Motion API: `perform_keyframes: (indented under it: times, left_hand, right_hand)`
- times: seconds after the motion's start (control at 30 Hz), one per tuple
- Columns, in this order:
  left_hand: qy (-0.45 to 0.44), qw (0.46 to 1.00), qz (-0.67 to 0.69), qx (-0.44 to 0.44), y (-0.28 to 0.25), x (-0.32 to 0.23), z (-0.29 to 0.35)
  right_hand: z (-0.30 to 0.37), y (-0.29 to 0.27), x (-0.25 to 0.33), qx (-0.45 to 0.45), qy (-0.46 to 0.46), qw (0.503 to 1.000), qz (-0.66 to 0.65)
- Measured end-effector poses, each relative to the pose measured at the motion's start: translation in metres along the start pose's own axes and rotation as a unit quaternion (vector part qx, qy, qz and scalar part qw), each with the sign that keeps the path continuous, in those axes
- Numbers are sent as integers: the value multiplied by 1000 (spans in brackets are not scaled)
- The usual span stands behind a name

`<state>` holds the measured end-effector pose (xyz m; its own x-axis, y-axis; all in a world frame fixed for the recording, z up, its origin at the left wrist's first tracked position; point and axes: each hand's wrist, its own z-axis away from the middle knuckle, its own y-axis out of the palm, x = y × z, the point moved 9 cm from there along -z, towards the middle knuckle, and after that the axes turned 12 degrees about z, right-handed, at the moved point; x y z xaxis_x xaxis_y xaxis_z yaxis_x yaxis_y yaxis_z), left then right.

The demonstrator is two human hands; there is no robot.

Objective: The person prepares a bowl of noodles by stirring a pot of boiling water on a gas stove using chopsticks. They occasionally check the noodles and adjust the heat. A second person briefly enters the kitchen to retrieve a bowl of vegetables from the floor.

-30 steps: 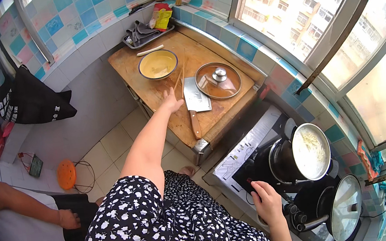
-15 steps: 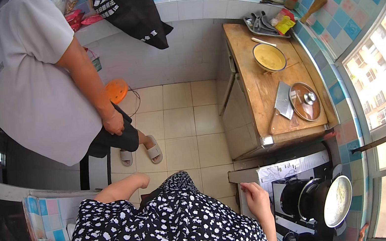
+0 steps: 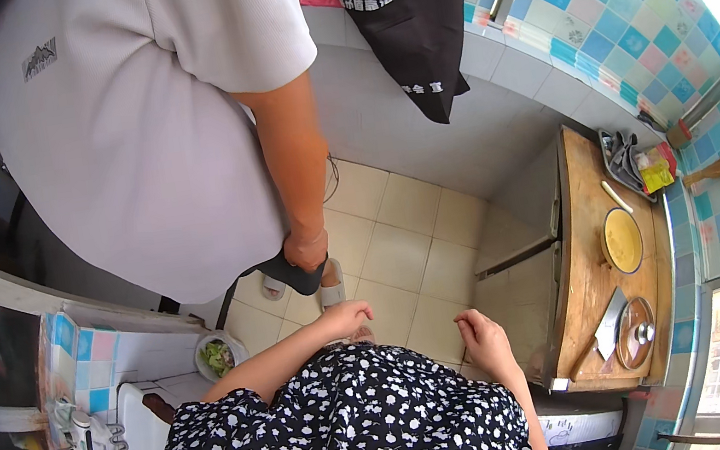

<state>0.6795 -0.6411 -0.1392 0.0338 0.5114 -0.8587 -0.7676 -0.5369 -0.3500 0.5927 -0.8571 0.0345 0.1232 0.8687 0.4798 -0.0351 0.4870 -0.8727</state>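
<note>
Open floor (image 3: 401, 251) reaches the cabinet (image 3: 526, 307) edge; left hand (image 3: 344, 319), right hand (image 3: 486, 341) loose, fingers half-curled

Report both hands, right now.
Left hand: no object visible in it; open or closed, cannot tell.
Right hand: fingers loosely curled, no object visible; full closure cannot be told.

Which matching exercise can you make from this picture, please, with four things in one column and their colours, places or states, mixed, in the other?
Column one:
1. bowl
2. lid
3. bag
4. right hand

Column two:
A. see-through, with a round knob
B. nearer to the wooden worktop than the left hand
C. yellow inside, with a blue rim
D. black, with white lettering

Pairs: 1-C, 2-A, 3-D, 4-B
</note>
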Motion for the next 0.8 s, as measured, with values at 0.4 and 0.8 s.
perform_keyframes:
  times: [0.4, 0.8]
  left_hand:
    - [-32, 987, 152, -37, -128, -65, -94]
    - [-31, 824, 470, -317, -399, -107, -156]
  right_hand:
    - [-237, 48, 59, 138, -160, 977, -22]
    - [-564, 35, 156, 293, -328, 895, -79]
